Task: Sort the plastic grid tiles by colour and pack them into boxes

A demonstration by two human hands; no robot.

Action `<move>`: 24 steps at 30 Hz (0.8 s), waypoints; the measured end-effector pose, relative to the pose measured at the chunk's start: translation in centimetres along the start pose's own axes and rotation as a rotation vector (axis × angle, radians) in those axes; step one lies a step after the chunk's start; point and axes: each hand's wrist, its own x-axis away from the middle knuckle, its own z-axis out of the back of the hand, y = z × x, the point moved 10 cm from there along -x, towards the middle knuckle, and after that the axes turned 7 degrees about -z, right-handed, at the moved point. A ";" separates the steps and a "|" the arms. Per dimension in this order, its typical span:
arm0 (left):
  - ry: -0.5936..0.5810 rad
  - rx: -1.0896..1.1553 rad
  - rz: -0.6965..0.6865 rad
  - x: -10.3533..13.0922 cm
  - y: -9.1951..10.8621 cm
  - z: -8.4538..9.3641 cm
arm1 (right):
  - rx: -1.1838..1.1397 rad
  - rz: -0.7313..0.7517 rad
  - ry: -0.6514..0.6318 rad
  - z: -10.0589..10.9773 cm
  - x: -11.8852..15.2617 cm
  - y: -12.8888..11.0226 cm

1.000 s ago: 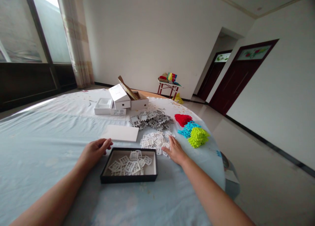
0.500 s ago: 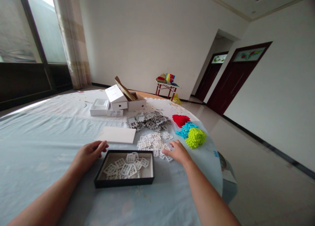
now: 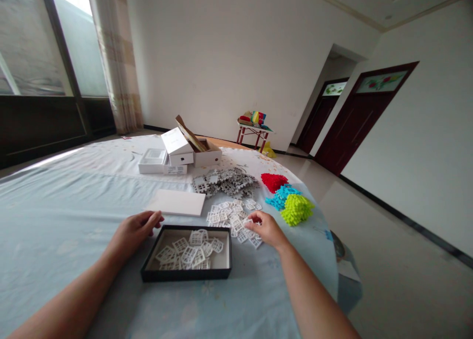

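A shallow black-rimmed box [image 3: 186,277] stands in front of me, with several white plastic window pieces [image 3: 189,254] lying loose in it. Just right of its far corner, my right hand [image 3: 266,228] pinches at the edge of a pile of the same white window pieces [image 3: 226,212]; a piece seems to be between thumb and forefinger, partly hidden. Beside the box's far left corner, my left hand [image 3: 136,229] rests on the cloth with its fingers curled in and nothing visible in them.
Beyond the pile lie grey toothed pieces [image 3: 225,182]. Red [image 3: 274,182], blue [image 3: 283,197] and lime-green [image 3: 296,210] heaps sit near the table's right edge. A white lid-like slab [image 3: 179,203] lies behind the box; white cartons [image 3: 177,144] are stacked farther back.
My right hand's fingers have drawn together from a wider spread at the pile's near edge. My left hand stays by the box. The view has shifted slightly.
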 end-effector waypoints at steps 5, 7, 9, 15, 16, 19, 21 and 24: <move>0.009 0.002 -0.006 0.1 0.4 0.0 | -0.165 -0.032 0.082 1.6 -0.3 -0.7; 0.011 -0.002 -0.011 0.1 0.5 0.0 | -0.240 -0.029 0.107 2.0 -0.4 -1.9; 0.009 -0.004 -0.013 0.1 0.5 0.1 | -0.315 -0.018 0.101 1.8 -0.3 -3.8; -0.002 0.006 -0.021 0.1 0.6 0.1 | -0.414 0.066 -0.041 -2.1 0.7 -10.3; -0.003 0.004 -0.021 0.1 0.6 0.0 | -0.409 0.088 -0.072 -3.0 1.1 -11.2; -0.003 -0.009 -0.010 0.2 0.5 0.1 | -0.368 0.139 -0.184 -5.5 2.5 -13.3; -0.001 -0.009 -0.009 0.2 0.7 0.1 | -0.336 0.162 -0.269 -6.7 3.3 -14.1; 0.001 0.007 -0.014 0.2 1.0 0.1 | -0.300 0.203 -0.277 -6.4 3.5 -14.3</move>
